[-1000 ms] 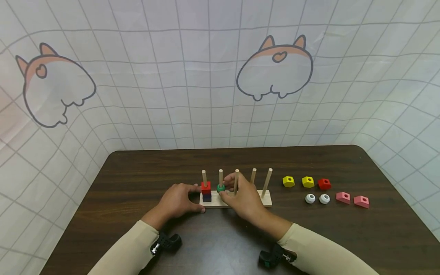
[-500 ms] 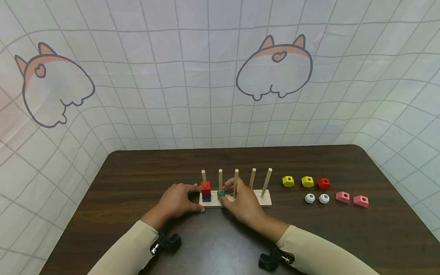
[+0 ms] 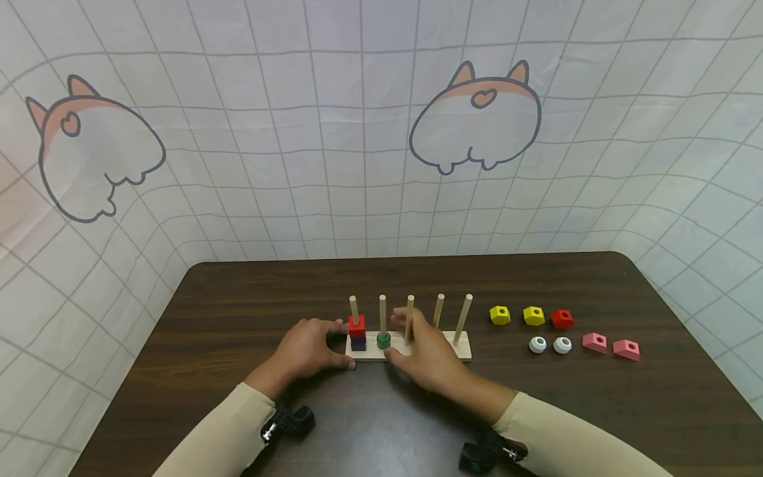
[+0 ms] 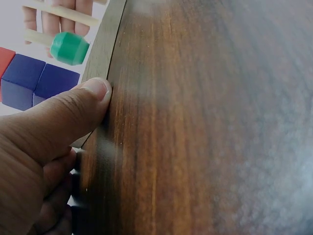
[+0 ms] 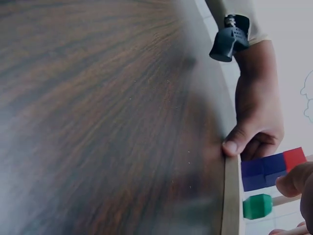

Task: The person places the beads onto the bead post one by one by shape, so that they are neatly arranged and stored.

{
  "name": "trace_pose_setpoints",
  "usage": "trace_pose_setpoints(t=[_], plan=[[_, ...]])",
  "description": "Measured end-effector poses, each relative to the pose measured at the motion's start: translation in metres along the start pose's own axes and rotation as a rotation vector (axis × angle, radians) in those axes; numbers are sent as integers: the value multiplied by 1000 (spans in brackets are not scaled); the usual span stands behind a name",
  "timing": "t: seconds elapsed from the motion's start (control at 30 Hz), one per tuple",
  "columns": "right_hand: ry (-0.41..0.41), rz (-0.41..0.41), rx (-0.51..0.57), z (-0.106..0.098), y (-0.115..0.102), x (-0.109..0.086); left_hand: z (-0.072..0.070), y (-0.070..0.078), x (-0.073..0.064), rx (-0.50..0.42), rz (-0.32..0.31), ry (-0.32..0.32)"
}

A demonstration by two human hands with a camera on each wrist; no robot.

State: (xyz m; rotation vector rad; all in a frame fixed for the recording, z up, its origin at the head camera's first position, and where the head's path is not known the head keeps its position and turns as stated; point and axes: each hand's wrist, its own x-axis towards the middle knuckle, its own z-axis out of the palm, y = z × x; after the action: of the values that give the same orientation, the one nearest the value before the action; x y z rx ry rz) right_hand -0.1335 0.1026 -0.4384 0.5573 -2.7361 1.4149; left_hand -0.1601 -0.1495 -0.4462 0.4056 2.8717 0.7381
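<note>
A wooden peg board with several upright pegs lies near the middle of the table. On its leftmost peg a red block sits above dark blue blocks; the left wrist view shows two blue ones. A green bead is at the bottom of the second peg. My left hand grips the board's left end, thumb against the front edge. My right hand stands just right of the green bead, around the middle peg, its thumb and fingers apart and holding nothing.
To the right of the board lie two yellow blocks, another red block, two white beads and two pink blocks. The dark wooden table ends at a white, grid-patterned curtain.
The green bead has slid down the second peg to the board. My right hand has let go of it and drawn slightly right. The left hand has not moved.
</note>
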Motion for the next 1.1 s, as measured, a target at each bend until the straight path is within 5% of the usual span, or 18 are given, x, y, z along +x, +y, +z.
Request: trace_pose_setpoints(t=[0.4, 0.63, 0.9, 1.1], plan=[[-168, -41, -56, -40, 1, -20, -1, 0, 0, -4, -3, -6], [-249, -161, -126, -72, 16, -30, -1, 0, -1, -8, -8, -11], [-176, -339, -224, -109, 47, -40, -2, 1, -1, -16, -10, -13], [-104, -316, -341, -135, 64, -46, -2, 1, -1, -13, -15, -17]])
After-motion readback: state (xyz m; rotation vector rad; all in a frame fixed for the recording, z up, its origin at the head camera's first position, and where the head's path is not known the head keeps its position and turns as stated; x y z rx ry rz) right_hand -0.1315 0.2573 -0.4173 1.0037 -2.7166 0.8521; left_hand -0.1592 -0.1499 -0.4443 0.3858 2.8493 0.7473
